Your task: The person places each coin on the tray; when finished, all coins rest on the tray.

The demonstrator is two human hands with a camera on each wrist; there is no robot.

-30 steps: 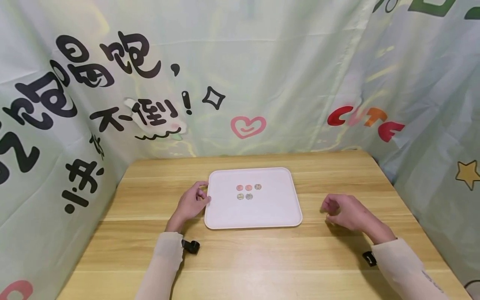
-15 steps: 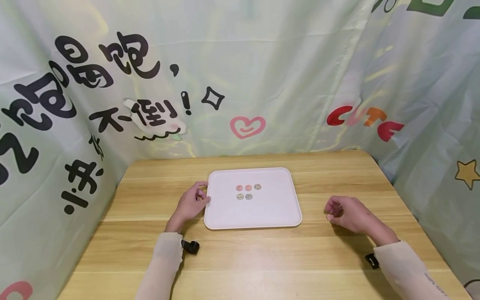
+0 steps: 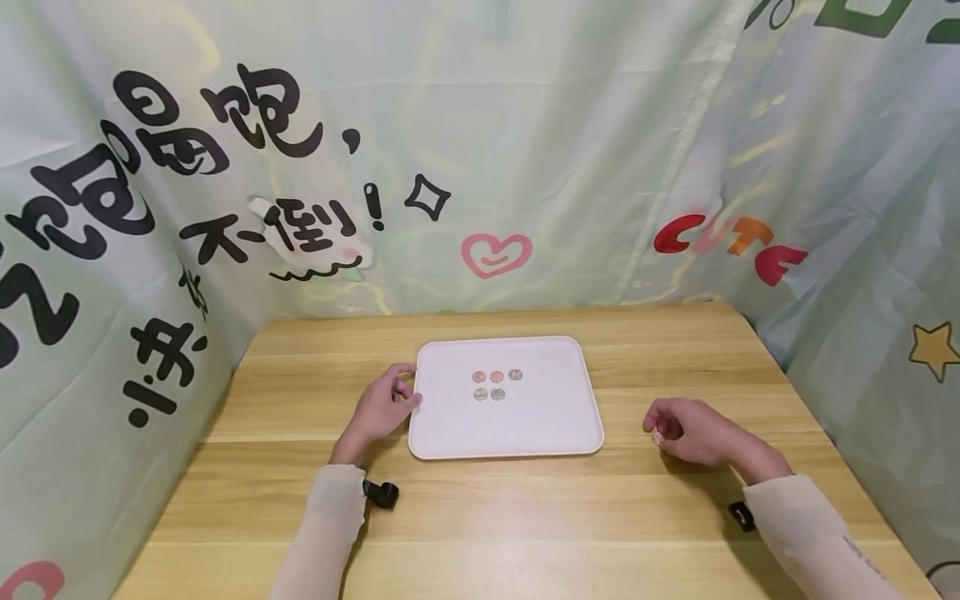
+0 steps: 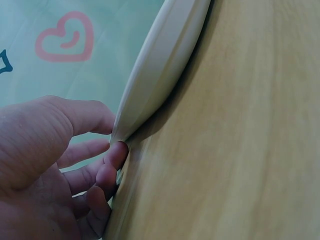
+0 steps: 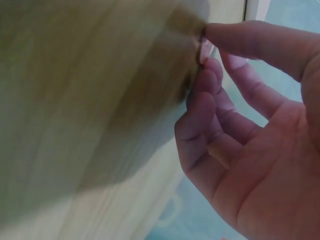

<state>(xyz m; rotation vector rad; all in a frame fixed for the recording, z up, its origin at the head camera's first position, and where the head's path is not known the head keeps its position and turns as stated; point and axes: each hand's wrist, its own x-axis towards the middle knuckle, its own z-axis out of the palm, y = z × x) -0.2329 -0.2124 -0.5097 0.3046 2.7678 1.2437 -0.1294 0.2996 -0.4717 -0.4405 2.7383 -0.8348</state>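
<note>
On the wooden table lies a pale pink tray (image 3: pixel 517 435). Several coins sit on it in two short rows: a reddish coin (image 3: pixel 479 377), another reddish coin (image 3: pixel 497 377), a duller coin (image 3: pixel 515 375), and in the nearer row a yellowish coin (image 3: pixel 480 394) beside a silvery coin (image 3: pixel 498 394). My left hand (image 3: pixel 381 408) touches the tray's left edge with thumb and fingertips; the tray rim (image 4: pixel 150 75) shows close up in the left wrist view. Right of the tray, my right hand (image 3: pixel 693 429) pinches a small reddish coin (image 5: pixel 204 50), partly hidden by its fingertips, low over the table.
The wooden table (image 3: pixel 510 525) extends around the tray. A printed cloth (image 3: pixel 585 183) hangs behind and at both sides of it. Each sleeve cuff carries a small black wrist device, such as the left wrist device (image 3: pixel 384 495).
My right hand has shifted slightly right, then back left and a little nearer, still pinching the coin. The left hand, the tray and the coins on it stay in place.
</note>
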